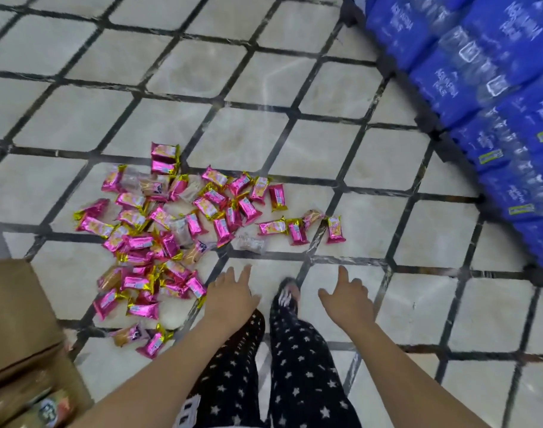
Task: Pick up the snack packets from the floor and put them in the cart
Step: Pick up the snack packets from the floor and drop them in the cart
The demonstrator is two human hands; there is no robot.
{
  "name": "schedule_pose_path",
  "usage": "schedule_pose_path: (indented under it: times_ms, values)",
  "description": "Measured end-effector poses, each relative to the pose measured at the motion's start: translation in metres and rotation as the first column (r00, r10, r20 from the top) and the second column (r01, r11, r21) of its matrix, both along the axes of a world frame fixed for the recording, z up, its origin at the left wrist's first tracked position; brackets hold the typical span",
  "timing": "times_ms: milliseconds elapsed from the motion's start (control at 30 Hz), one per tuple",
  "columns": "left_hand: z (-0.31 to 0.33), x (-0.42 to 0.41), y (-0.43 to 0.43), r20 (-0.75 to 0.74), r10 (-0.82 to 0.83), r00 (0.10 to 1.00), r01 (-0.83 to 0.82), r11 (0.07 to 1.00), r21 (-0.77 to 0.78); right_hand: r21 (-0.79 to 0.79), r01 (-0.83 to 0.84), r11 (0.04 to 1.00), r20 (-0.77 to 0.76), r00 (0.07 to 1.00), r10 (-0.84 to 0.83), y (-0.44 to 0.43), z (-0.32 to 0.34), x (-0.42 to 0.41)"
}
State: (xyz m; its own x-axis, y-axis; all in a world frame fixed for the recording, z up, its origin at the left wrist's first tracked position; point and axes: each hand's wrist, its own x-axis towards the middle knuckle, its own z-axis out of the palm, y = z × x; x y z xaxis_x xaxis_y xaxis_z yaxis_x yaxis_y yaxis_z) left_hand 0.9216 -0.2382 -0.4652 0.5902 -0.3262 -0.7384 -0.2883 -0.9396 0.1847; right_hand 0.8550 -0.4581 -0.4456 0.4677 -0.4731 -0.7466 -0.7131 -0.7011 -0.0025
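**Left hand is the nearer one: the packets lie to its outer side and ahead**

Start from your left hand (231, 296). Its fingers (244, 274) are straight and slightly spread, point forward, and hold nothing. Your right hand (349, 299) is also empty, with the forefinger out, the thumb out to the side and the other fingers loosely bent. Neither hand touches a packet.

The snack packets (171, 230) are all on the floor (372, 168), none lifted. The thick of the heap begins just beside the outer edge of your left hand, where the closest pink packet (196, 287) lies near the knuckles. From there it runs forward and outward, away from those fingertips. The packets lie at every angle, so no single grip line suits them all.

A thinner string of packets trails off to the right of the heap, ahead of the gap between your hands. Its last stray packet (335, 230) lies ahead of your right forefinger, well apart from it, with its long axis running roughly away from you. One beside it (272, 227) lies crosswise.

By my judgement the left hand has the short reach into the heap, and the right suits the strays.

A cardboard box (20, 319) sits beyond the heap on your left. Blue bottle packs (480, 72) are stacked far ahead to your right. No cart is in view, so I cannot tell which way you will carry.
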Motion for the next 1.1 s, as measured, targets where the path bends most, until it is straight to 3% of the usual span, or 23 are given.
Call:
schedule_pose_path:
  times_ms: [200, 433, 600, 800, 900, 967, 1100]
  values:
    - [-0.104, 0.049, -0.039, -0.015, 0.024, 1.000, -0.023, 0.999, 0.025, 0.011, -0.026, 1.000, -0.100, 0.995, 0.027, -0.046, -0.099, 0.046]
    - [-0.305, 0.098, -0.095, -0.071, 0.058, 0.996, -0.053, 0.996, 0.067, 0.039, -0.153, 0.987, -0.103, 0.982, 0.156, -0.090, -0.305, 0.093]
    - [-0.465, 0.133, -0.122, 0.085, -0.071, 0.994, 0.069, 0.997, 0.030, -0.015, -0.371, 0.929, -0.035, 0.928, 0.370, -0.099, -0.473, 0.123]
    - [-0.614, 0.143, -0.136, 0.209, -0.219, 0.953, 0.225, 0.974, -0.007, -0.107, -0.370, 0.923, 0.047, 0.925, 0.376, -0.091, -0.618, 0.124]
    - [-0.647, 0.148, -0.134, 0.315, -0.166, 0.935, 0.218, 0.966, -0.140, -0.167, -0.283, 0.944, 0.218, 0.924, 0.315, -0.085, -0.645, 0.115]
    - [-0.642, 0.152, -0.134, 0.272, -0.133, 0.953, 0.183, 0.969, -0.167, -0.082, -0.221, 0.972, 0.265, 0.935, 0.235, -0.087, -0.642, 0.114]
    - [-0.587, 0.158, -0.135, 0.183, -0.035, 0.983, 0.043, 0.998, -0.042, 0.123, -0.044, 0.991, 0.296, 0.955, 0.006, -0.094, -0.597, 0.119]
